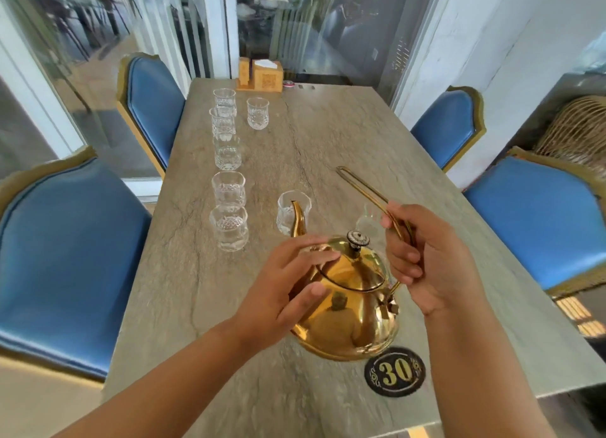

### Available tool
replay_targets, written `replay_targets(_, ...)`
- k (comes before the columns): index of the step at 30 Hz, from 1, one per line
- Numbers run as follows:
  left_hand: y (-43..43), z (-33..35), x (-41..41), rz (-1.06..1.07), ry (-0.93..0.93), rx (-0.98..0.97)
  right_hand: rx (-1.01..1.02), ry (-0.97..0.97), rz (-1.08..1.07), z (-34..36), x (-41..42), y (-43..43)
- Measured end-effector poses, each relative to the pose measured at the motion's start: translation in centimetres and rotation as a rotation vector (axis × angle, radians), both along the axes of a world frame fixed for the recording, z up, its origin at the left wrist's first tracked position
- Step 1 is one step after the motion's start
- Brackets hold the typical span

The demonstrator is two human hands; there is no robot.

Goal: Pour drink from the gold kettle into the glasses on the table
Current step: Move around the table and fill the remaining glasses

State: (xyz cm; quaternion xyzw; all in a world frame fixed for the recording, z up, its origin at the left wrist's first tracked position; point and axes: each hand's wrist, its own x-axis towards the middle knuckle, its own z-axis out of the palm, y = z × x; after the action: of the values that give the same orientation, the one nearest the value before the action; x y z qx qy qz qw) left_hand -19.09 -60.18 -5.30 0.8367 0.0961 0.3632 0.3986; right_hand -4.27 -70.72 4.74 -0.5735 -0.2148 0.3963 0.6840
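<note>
The gold kettle [351,306] stands near the front of the stone table [344,136], its spout pointing away toward a clear glass [293,209]. My right hand [423,257] is closed on the kettle's long gold handle [367,188], which leans back to the right. My left hand [288,280] rests on the kettle's left side by the lid, fingers spread. Another glass [369,221] stands partly hidden behind my right hand. Several clear glasses stand in a row down the table's left side, from the nearest [229,227] to the farthest [224,100], with one more glass [257,113] beside them.
A wooden napkin holder [262,75] stands at the table's far end. A black oval plaque marked 30 [394,371] lies at the front edge. Blue padded chairs stand on the left [65,257] and the right [541,221]. Glass partitions rise behind the table.
</note>
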Motion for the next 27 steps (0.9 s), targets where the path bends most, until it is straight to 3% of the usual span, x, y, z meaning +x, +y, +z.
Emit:
replay_targets(6,-8.8,1.0,3.1,-0.030,-0.089,-0.028,-0.027,-0.037,0.049,1.4,2.9,-7.9)
replay_targets(12,-16.7,0.2,6.6,-0.032,-0.050,0.037,-0.089,-0.149,0.017,1.2,6.6,-15.5)
replay_targets(19,-21.7,-1.4,10.7,-0.118,0.164,0.121,-0.120,-0.187,-0.115,0.3,10.9,-20.7)
replay_targets(27,-20.5,-0.8,15.6,-0.192,0.402,0.319,-0.234,-0.359,-0.272,0.4,15.6,-19.4)
